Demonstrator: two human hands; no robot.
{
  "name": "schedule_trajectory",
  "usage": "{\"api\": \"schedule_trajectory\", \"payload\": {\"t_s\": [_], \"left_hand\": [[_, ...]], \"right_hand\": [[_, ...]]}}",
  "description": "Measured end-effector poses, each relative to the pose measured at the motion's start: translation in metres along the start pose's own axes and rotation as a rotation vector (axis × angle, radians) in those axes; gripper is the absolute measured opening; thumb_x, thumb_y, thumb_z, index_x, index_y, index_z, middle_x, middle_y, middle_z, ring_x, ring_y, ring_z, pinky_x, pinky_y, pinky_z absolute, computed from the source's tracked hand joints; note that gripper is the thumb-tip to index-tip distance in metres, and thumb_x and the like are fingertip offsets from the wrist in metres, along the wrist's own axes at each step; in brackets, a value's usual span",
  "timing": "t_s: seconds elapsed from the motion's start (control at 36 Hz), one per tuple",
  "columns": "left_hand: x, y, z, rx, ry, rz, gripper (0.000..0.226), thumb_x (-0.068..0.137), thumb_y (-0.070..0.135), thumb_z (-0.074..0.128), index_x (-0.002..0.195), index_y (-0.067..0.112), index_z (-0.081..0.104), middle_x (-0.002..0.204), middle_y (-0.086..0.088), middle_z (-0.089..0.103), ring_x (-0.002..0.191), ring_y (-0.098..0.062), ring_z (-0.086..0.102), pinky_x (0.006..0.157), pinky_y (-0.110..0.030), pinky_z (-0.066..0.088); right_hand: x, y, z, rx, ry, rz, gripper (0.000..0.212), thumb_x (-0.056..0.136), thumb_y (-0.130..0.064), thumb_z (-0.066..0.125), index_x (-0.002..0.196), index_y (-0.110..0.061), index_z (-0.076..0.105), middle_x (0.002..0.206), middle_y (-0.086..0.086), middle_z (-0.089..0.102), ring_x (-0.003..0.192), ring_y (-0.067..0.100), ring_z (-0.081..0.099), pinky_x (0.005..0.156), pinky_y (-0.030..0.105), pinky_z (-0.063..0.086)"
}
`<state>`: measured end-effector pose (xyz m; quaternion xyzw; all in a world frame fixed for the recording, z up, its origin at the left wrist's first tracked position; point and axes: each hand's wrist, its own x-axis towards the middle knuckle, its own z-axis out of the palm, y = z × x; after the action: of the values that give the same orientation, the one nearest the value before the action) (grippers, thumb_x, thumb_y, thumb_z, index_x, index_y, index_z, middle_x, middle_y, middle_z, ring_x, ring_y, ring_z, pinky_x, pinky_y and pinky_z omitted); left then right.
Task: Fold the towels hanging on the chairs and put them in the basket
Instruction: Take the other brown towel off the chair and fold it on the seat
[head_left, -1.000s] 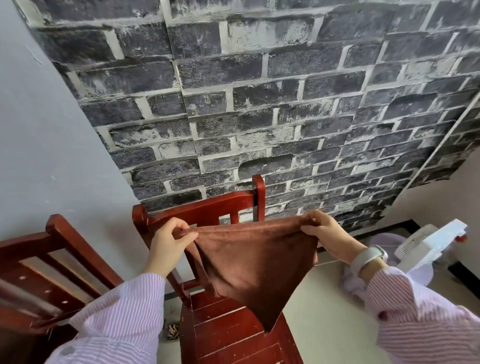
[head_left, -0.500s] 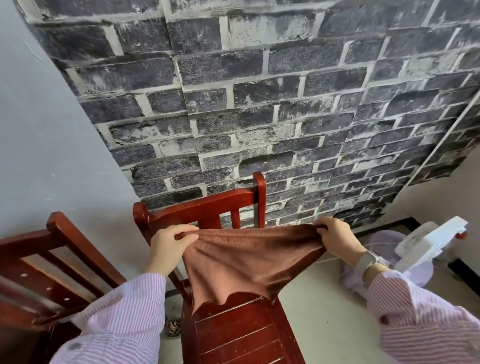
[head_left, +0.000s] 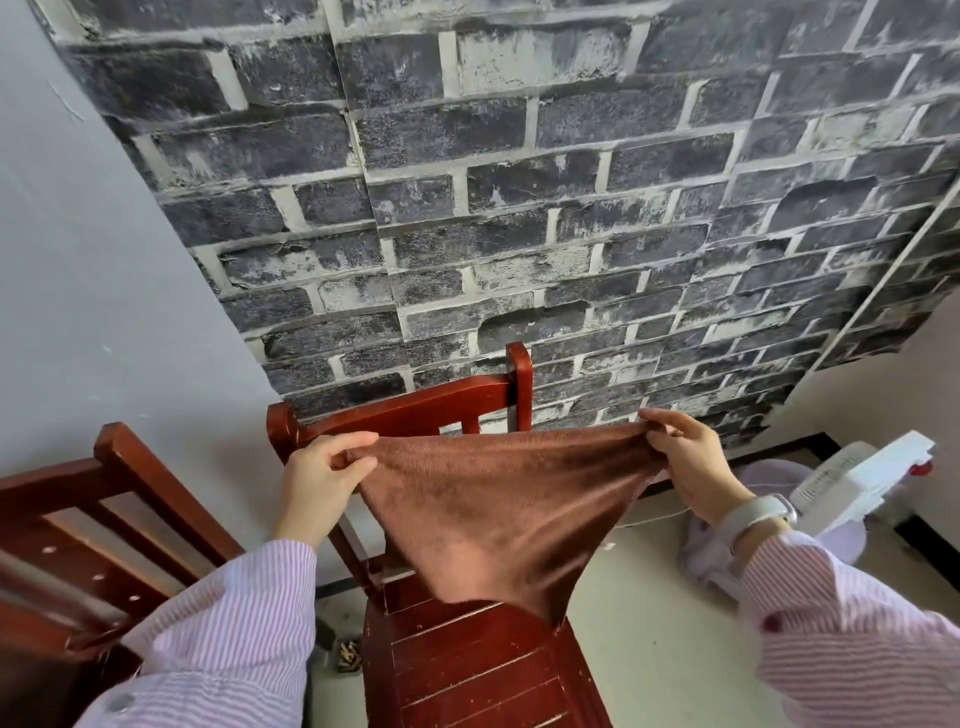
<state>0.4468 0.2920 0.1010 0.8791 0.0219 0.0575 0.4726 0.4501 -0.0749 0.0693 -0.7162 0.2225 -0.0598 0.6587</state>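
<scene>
Mid-fold, my left hand (head_left: 318, 486) and right hand (head_left: 688, 465) each pinch a top corner of the brown towel (head_left: 498, 512), its point drooping below my fingers; next I should bring the corners together.

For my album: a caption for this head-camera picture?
Left hand and right hand hold a brown towel stretched above a red wooden chair.

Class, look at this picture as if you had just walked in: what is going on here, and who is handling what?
A person in a striped shirt holds a brown towel stretched between both hands above a red wooden chair. The left hand pinches one top corner and the right hand pinches the other, so the cloth hangs down to a point in front of the chair back. A second red chair stands to the left. No basket is in view, so the towel is not yet put away.
</scene>
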Motion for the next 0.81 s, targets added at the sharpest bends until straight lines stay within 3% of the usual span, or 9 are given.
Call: {"api": "schedule_trajectory", "payload": {"t_s": [0.14, 0.28, 0.39, 0.47, 0.53, 0.58, 0.64, 0.75, 0.81], "left_hand": [[0.004, -0.005, -0.007, 0.023, -0.059, -0.045, 0.029, 0.077, 0.004, 0.070, 0.101, 0.020, 0.070, 0.102, 0.001, 0.066, 0.099, -0.015, 0.060, 0.096, -0.035, 0.046], [-0.001, -0.008, -0.011, 0.012, -0.099, -0.112, 0.027, 0.078, 0.004, 0.069, 0.101, 0.017, 0.070, 0.103, -0.001, 0.068, 0.101, -0.015, 0.061, 0.096, -0.034, 0.047], [-0.002, -0.008, -0.009, 0.046, -0.086, -0.121, 0.024, 0.082, 0.006, 0.065, 0.103, 0.015, 0.070, 0.102, 0.000, 0.064, 0.100, -0.015, 0.056, 0.092, -0.028, 0.044], [-0.001, -0.013, -0.009, 0.043, -0.050, -0.134, 0.022, 0.083, 0.007, 0.063, 0.102, 0.016, 0.070, 0.104, -0.001, 0.064, 0.100, -0.018, 0.058, 0.092, -0.033, 0.048], [0.000, -0.017, -0.009, 0.034, -0.027, -0.142, 0.021, 0.083, 0.010, 0.064, 0.100, 0.021, 0.071, 0.104, 0.000, 0.066, 0.099, -0.019, 0.060, 0.092, -0.040, 0.050], [0.001, -0.018, -0.009, 0.013, -0.004, -0.148, 0.020, 0.083, 0.010, 0.064, 0.097, 0.023, 0.071, 0.102, 0.001, 0.068, 0.097, -0.017, 0.061, 0.091, -0.040, 0.051], [0.001, -0.017, -0.009, -0.005, 0.004, -0.155, 0.021, 0.082, 0.008, 0.064, 0.097, 0.021, 0.071, 0.102, -0.001, 0.068, 0.095, -0.017, 0.062, 0.091, -0.037, 0.050], [0.002, -0.019, -0.010, 0.041, -0.061, -0.148, 0.026, 0.080, 0.006, 0.066, 0.102, 0.020, 0.070, 0.102, -0.004, 0.066, 0.092, -0.020, 0.062, 0.088, -0.033, 0.050], [0.003, -0.021, -0.012, 0.105, -0.115, -0.143, 0.029, 0.080, 0.007, 0.067, 0.105, 0.021, 0.069, 0.103, -0.004, 0.062, 0.093, -0.021, 0.061, 0.089, -0.034, 0.049]], "right_hand": [[0.000, 0.000, -0.001, -0.248, 0.009, -0.112, 0.043, 0.085, 0.005, 0.049, 0.065, -0.028, 0.068, 0.085, 0.009, 0.063, 0.074, 0.021, 0.052, 0.065, 0.029, 0.040], [-0.003, 0.004, 0.001, -0.702, -0.060, -0.147, 0.024, 0.092, -0.006, 0.042, 0.095, -0.017, 0.063, 0.094, 0.009, 0.061, 0.086, 0.025, 0.054, 0.073, 0.029, 0.040], [-0.001, 0.004, 0.005, -0.834, -0.178, -0.121, 0.014, 0.092, -0.013, 0.047, 0.093, -0.024, 0.055, 0.082, 0.006, 0.061, 0.079, 0.029, 0.060, 0.071, 0.035, 0.049], [-0.001, -0.002, 0.009, -0.696, -0.266, -0.016, 0.006, 0.089, -0.010, 0.055, 0.089, -0.017, 0.055, 0.079, 0.007, 0.058, 0.070, 0.021, 0.055, 0.054, 0.027, 0.044], [-0.006, -0.008, 0.008, -0.413, -0.377, 0.199, 0.002, 0.088, -0.009, 0.057, 0.089, -0.009, 0.058, 0.083, 0.011, 0.059, 0.070, 0.021, 0.057, 0.049, 0.024, 0.050], [-0.009, -0.010, 0.003, -0.083, -0.533, 0.400, 0.012, 0.087, -0.006, 0.056, 0.098, -0.001, 0.058, 0.082, 0.013, 0.059, 0.067, 0.021, 0.058, 0.050, 0.026, 0.053], [-0.010, -0.007, 0.000, -0.035, -0.624, 0.423, 0.023, 0.085, 0.002, 0.055, 0.108, 0.004, 0.054, 0.082, 0.013, 0.059, 0.065, 0.019, 0.058, 0.053, 0.025, 0.054], [-0.010, 0.000, 0.002, -0.496, -0.685, 0.225, 0.024, 0.081, 0.003, 0.061, 0.105, 0.006, 0.059, 0.087, 0.009, 0.060, 0.080, 0.021, 0.055, 0.074, 0.027, 0.049], [-0.010, 0.001, 0.005, -0.798, -0.713, 0.075, 0.019, 0.080, -0.003, 0.061, 0.097, 0.005, 0.063, 0.083, 0.008, 0.059, 0.078, 0.020, 0.051, 0.072, 0.028, 0.042]]}}
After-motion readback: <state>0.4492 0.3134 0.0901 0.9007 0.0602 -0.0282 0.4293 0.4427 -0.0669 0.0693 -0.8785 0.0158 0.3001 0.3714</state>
